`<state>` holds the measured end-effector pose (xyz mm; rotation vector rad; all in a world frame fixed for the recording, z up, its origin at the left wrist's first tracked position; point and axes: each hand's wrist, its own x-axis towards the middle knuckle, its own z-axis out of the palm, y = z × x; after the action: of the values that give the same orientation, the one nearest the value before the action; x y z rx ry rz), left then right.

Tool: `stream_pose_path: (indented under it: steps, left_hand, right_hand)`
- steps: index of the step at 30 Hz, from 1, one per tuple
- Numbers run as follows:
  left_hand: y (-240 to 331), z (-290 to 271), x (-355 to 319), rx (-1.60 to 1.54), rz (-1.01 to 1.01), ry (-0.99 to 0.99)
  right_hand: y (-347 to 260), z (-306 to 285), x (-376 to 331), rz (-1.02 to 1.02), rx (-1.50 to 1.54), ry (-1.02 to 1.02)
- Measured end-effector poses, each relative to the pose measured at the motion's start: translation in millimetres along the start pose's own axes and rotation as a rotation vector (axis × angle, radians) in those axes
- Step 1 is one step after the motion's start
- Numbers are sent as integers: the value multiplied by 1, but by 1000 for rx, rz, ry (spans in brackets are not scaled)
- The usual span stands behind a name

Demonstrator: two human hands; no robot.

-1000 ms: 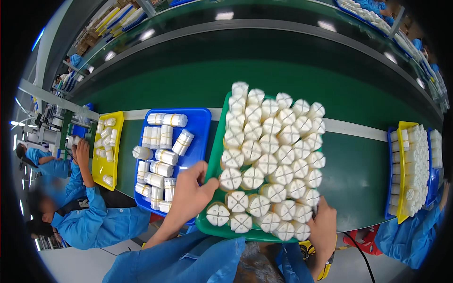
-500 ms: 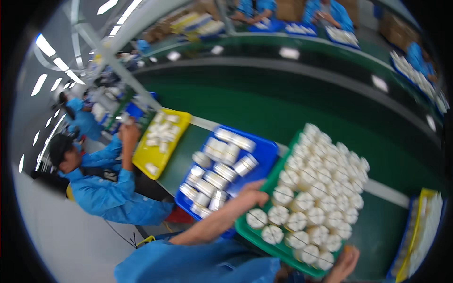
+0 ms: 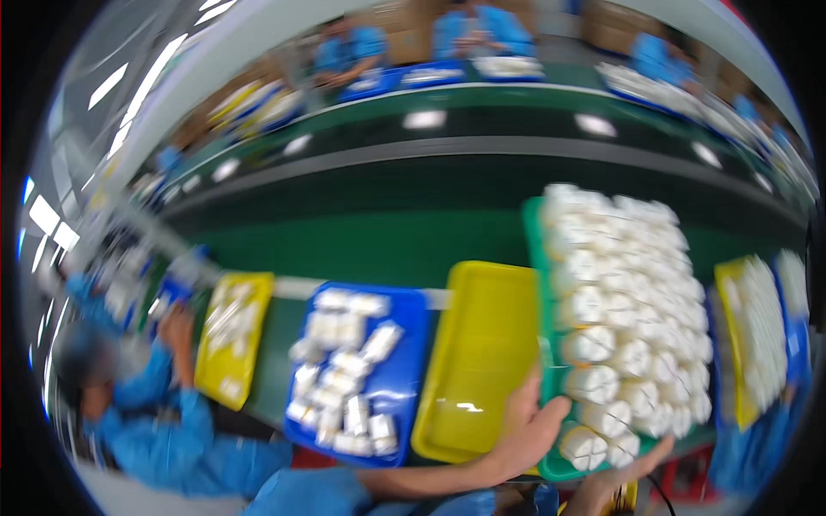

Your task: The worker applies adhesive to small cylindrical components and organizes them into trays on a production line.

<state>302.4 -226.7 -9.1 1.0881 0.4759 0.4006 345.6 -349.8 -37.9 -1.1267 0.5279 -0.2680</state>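
Observation:
A green tray (image 3: 535, 249) loaded with rows of white round-ended cylinders (image 3: 632, 301) is held up at the right of the head view, tilted. My left hand (image 3: 529, 421) is closed on its left rim, the thumb lying over the edge. Under the near edge of the same tray my right hand (image 3: 632, 469) grips it, its fingers partly hidden. Left of the green tray, partly behind it, lies a yellow tray (image 3: 443, 370). Beyond that on the left is a blue tray (image 3: 413, 344) with several loose white cylinders (image 3: 344, 370).
A smaller yellow tray (image 3: 249, 331) with white parts stands farther left, beside a co-worker in blue (image 3: 163, 430). Yellow and blue trays with white parts (image 3: 748, 335) stand at the far right. A green conveyor belt (image 3: 344, 241) runs behind the trays; more workers sit across it.
My view has turned. The green tray in both hands has shifted right relative to the blue tray, and the yellow tray now shows between them.

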Motion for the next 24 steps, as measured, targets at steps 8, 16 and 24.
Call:
stream_pose_path:
  steps: [8,16,24]
  left_hand:
    - [-14,32,-34,-194,-55,-442]
    - [25,2,-21,322,95,-862]
    - [42,-83,-4,520,183,-535]
  right_hand:
    - [-66,-35,69,-117,312,-61]
    - [-147,-105,162,-364,379,-232]
    - [-236,-149,330,-485,255,-408]
